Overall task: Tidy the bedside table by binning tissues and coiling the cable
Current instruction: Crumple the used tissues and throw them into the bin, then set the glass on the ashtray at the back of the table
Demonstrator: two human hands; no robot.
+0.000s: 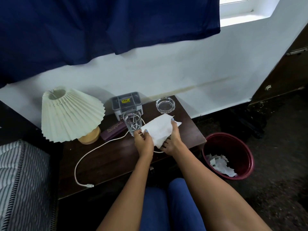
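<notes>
A white tissue (160,129) is held flat above the dark wooden bedside table (113,157). My left hand (144,141) pinches its left edge with the thumb on top. My right hand (172,139) grips its right side, thumb on top and fingers underneath. A white cable (83,160) loops over the table's left front, its plug (89,185) lying at the front edge; its other end runs behind a drinking glass (132,122) and under the tissue. A dark red bin (228,157) stands on the floor right of the table, with crumpled tissues (221,165) inside.
A pleated cream lamp (70,115) stands at the table's left. A grey box (127,103) sits at the back, a purple case (114,130) beside the glass, a glass ashtray (165,105) at the back right. A striped mattress (21,180) lies far left.
</notes>
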